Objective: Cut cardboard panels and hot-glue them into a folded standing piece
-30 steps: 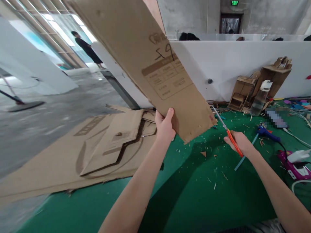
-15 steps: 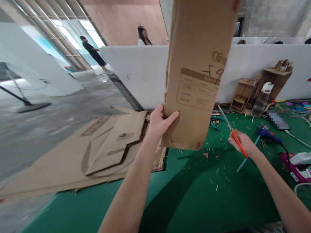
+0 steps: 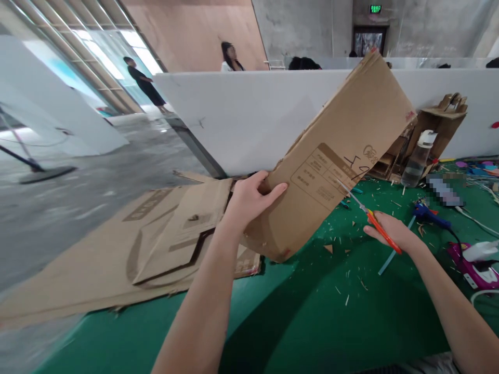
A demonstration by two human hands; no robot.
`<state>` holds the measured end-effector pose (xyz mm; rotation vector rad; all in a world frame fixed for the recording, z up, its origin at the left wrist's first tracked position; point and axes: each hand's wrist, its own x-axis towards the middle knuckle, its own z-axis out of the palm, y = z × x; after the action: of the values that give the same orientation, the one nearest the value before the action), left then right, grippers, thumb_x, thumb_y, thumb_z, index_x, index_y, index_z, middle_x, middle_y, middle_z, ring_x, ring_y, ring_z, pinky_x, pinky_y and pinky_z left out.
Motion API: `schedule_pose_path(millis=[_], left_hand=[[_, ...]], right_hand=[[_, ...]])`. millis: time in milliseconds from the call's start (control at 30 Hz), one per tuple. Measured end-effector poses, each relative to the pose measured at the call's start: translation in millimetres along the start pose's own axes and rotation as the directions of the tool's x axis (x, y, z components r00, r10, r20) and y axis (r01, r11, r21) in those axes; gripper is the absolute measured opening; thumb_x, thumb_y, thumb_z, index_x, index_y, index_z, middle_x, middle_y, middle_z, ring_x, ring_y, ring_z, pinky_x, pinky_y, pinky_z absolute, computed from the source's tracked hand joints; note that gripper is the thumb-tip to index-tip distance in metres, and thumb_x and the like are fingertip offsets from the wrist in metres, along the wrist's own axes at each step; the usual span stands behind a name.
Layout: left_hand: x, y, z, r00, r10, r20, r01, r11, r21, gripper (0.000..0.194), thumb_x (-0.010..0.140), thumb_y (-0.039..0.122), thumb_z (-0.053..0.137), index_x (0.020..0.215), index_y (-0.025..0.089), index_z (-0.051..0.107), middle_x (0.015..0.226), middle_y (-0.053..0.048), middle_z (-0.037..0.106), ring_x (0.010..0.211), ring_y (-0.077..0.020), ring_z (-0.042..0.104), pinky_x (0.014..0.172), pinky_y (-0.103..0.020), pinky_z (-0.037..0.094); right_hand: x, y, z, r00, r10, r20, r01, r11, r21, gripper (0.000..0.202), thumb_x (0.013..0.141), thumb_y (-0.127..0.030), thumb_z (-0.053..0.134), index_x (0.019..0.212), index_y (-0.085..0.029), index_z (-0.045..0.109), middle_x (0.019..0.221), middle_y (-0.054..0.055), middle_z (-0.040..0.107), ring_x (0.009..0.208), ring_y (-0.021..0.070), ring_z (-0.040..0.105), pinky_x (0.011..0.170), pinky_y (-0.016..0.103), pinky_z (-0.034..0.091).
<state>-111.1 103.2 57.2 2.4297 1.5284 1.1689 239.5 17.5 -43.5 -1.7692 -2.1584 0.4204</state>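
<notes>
A long printed cardboard piece (image 3: 331,150) tilts up to the right above the green table (image 3: 312,311). My left hand (image 3: 253,200) grips its lower left edge, thumb on the printed face. My right hand (image 3: 390,231) is closed on orange-handled scissors (image 3: 380,231), whose blades point up and left and overlap the cardboard's lower right edge in the view. Whether the blades touch the cardboard I cannot tell. Flat cardboard sheets (image 3: 105,244) lie left of my left hand.
A water bottle (image 3: 419,158) stands by a cardboard structure (image 3: 442,124) at the back right. Near it are a phone (image 3: 445,190), a blue glue gun (image 3: 432,215) and a purple power strip (image 3: 473,267). Scraps litter the table. A white partition (image 3: 234,119) runs behind; people are beyond it.
The cardboard has swung from nearly upright to a rightward slant, its top moving right and down. The scissors in my right hand have shifted slightly left and now overlap the cardboard.
</notes>
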Motion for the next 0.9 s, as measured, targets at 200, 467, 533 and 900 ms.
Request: schedule_pose_path(millis=[200, 467, 533, 900], left_hand=[[0.1, -10.4, 6.8, 1.0, 0.024, -0.015, -0.021, 0.987, 0.158, 0.037, 0.08, 0.052, 0.057, 0.067, 0.023, 0.041, 0.053, 0.003, 0.043, 0.049, -0.0151, 0.045, 0.051, -0.028, 0.027], [-1.5, -23.0, 9.5, 0.999, 0.033, -0.015, -0.028, 0.968, 0.248, 0.031, 0.082, 0.054, 0.052, 0.075, 0.023, 0.051, 0.055, 0.001, 0.049, 0.051, -0.0175, 0.049, 0.052, -0.029, 0.03], [-1.7, -25.5, 9.8, 1.0, 0.025, -0.018, -0.02, 0.967, 0.254, 0.031, 0.082, 0.054, 0.052, 0.077, 0.023, 0.052, 0.055, 0.001, 0.05, 0.051, -0.0176, 0.049, 0.052, -0.029, 0.029], [-3.2, -26.9, 12.8, 0.999, 0.024, -0.031, -0.015, 0.966, 0.258, 0.032, 0.082, 0.055, 0.054, 0.078, 0.023, 0.052, 0.058, 0.0, 0.053, 0.053, -0.0176, 0.052, 0.051, -0.028, 0.03]], right_hand=[[0.6, -1.2, -0.8, 1.0, -0.004, 0.012, 0.004, 0.999, -0.033, 0.036, 0.089, -0.057, 0.045, 0.087, -0.021, 0.049, 0.084, 0.007, 0.061, 0.069, 0.0189, 0.057, 0.058, 0.029, 0.039], [0.3, -1.4, -3.7, 0.997, -0.041, 0.064, 0.039, 0.999, 0.035, 0.032, 0.092, -0.051, 0.043, 0.087, -0.021, 0.054, 0.081, 0.007, 0.062, 0.072, 0.0192, 0.058, 0.062, 0.03, 0.042], [-0.1, -1.4, -3.9, 0.996, -0.053, 0.07, 0.051, 0.998, 0.03, 0.031, 0.092, -0.05, 0.043, 0.086, -0.021, 0.053, 0.081, 0.007, 0.061, 0.072, 0.0196, 0.058, 0.063, 0.03, 0.042], [2.1, -2.2, -3.8, 0.997, -0.001, 0.077, 0.002, 1.0, -0.023, 0.036, 0.091, -0.056, 0.041, 0.084, -0.021, 0.049, 0.081, 0.007, 0.062, 0.069, 0.0192, 0.058, 0.06, 0.029, 0.04]])
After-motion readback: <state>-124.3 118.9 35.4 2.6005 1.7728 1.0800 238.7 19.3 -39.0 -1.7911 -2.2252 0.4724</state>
